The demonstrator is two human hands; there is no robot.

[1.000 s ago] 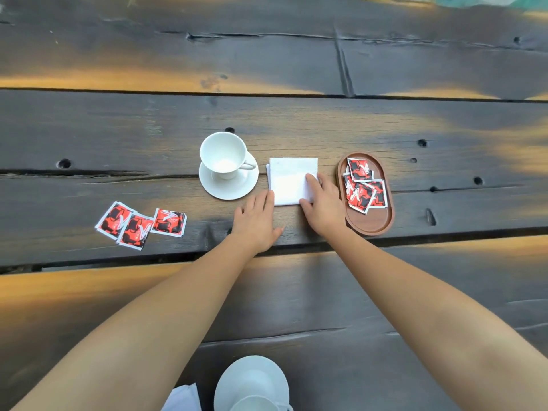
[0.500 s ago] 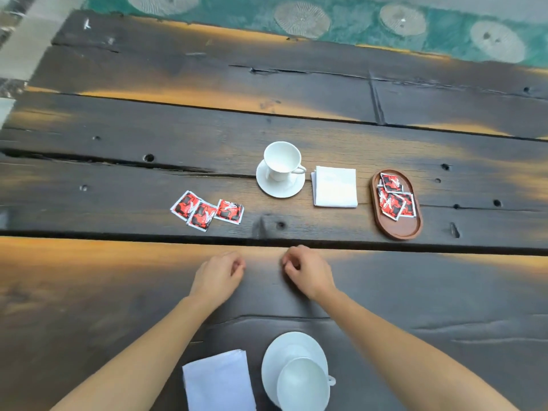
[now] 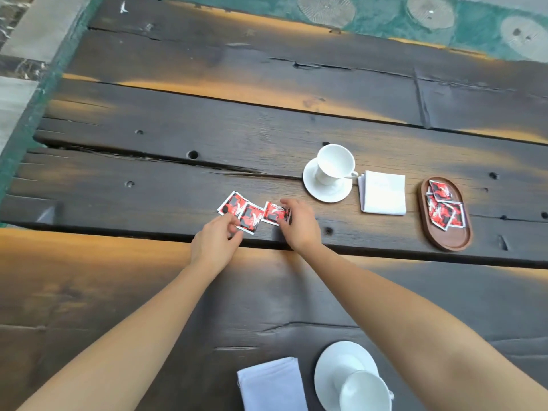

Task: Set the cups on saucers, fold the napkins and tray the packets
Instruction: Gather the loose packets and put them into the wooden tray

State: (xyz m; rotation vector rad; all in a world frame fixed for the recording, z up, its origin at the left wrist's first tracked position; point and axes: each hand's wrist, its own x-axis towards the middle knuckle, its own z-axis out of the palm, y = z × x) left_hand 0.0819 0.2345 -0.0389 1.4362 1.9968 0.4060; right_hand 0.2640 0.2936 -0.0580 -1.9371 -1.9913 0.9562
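**Three Loose Packets Left to Tray**

Nearest the person, a near napkin [image 3: 271, 384] lay folded beside the near cup [image 3: 366, 391] on its saucer [image 3: 335, 363]. Further out on the plank worktop [image 3: 178, 292], the left hand [image 3: 215, 243] had its grip narrowed at the middle packet [image 3: 252, 218], which overlapped the left-hand packet [image 3: 234, 204]. Whether it held could not be told. The right hand [image 3: 298, 223] curled its grip on the right-hand packet [image 3: 274, 213]. Beyond stood the far cup [image 3: 335, 164] on the far saucer [image 3: 326, 191], the far napkin [image 3: 382, 192] and the wooden tray [image 3: 444, 235], with trayed packets [image 3: 443, 210] in it.

The flat, slick packets looked likely to slip from a shallow pinch, and the overlap could drag the left-hand one along. A packet dropped on the way might lodge in the gap between planks. A low carry to the tray could disturb the far napkin.
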